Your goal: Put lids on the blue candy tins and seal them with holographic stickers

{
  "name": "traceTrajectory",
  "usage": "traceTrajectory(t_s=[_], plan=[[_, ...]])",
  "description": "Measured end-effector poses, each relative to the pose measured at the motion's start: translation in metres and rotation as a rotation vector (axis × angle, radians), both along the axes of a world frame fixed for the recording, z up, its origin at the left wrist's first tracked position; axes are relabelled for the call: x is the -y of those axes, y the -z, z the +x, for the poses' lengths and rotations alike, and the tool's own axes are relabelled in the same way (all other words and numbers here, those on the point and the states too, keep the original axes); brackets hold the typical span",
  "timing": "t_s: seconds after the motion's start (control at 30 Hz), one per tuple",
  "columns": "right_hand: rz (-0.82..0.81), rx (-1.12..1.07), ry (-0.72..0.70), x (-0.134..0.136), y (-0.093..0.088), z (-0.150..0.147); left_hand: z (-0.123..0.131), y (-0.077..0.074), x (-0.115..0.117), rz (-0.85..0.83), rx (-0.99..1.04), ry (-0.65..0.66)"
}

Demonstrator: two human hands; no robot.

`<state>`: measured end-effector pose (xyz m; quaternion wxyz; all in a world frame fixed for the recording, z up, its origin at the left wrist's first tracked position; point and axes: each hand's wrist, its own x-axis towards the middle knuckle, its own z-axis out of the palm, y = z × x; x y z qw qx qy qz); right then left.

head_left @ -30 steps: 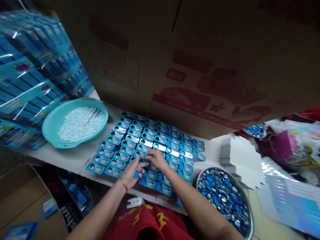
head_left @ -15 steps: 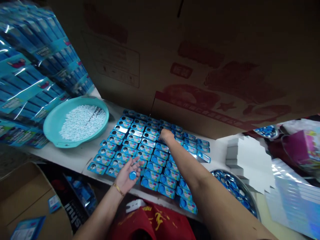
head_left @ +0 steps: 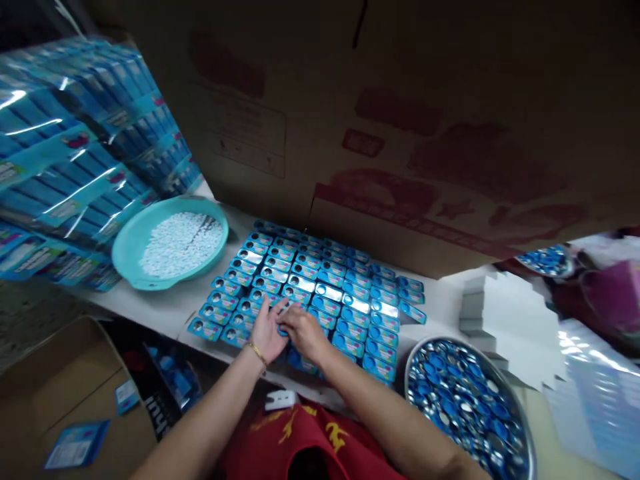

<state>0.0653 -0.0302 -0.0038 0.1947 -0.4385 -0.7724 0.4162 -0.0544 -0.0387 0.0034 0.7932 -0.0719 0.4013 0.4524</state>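
Observation:
My left hand (head_left: 269,335) is turned palm up above the near rows of small blue tins, a bracelet at its wrist. A small round blue cap (head_left: 283,331) rests in it, mostly covered by fingers. My right hand (head_left: 303,328) meets it there, thumb and fingers pinched together at the cap. Under and beyond both hands lie many flat blue printed tins (head_left: 327,305) in close rows on the white table (head_left: 173,303). Those on the left show dark or silvery round spots; those on the right show blue ones.
A turquoise basin (head_left: 125,257) of small white pieces stands left. To the right are a metal bowl (head_left: 407,373) of round blue and silver caps and stacked white card (head_left: 515,327). A large cardboard box (head_left: 310,120) borders the back; wrapped blue packs (head_left: 75,153) rise at left.
My right hand has come back from the far rows of tins to my left hand and now pinches at the cap. The view has shifted slightly, showing more of the metal bowl.

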Motion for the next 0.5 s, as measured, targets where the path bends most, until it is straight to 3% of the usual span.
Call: traceTrajectory(t_s=[0.1, 0.23, 0.3, 0.37, 0.5], plan=[[-0.258, -0.123, 0.118, -0.005, 0.001, 0.003, 0.008, -0.005, -0.003, 0.002, 0.007, -0.025], [-0.655, -0.247, 0.068, -0.011, -0.006, 0.008, 0.011, -0.009, -0.007, 0.010, -0.004, -0.065], [-0.635, -0.299, 0.060, -0.009, -0.007, 0.006, 0.010, -0.010, -0.011, -0.036, -0.060, -0.111], [-0.516, -0.297, 0.134, -0.016, -0.006, 0.008, 0.009, -0.010, -0.016, -0.058, -0.090, -0.178], [-0.216, 0.066, 0.448, -0.071, 0.002, 0.036, 0.003, -0.008, -0.023, -0.019, -0.078, -0.216]])
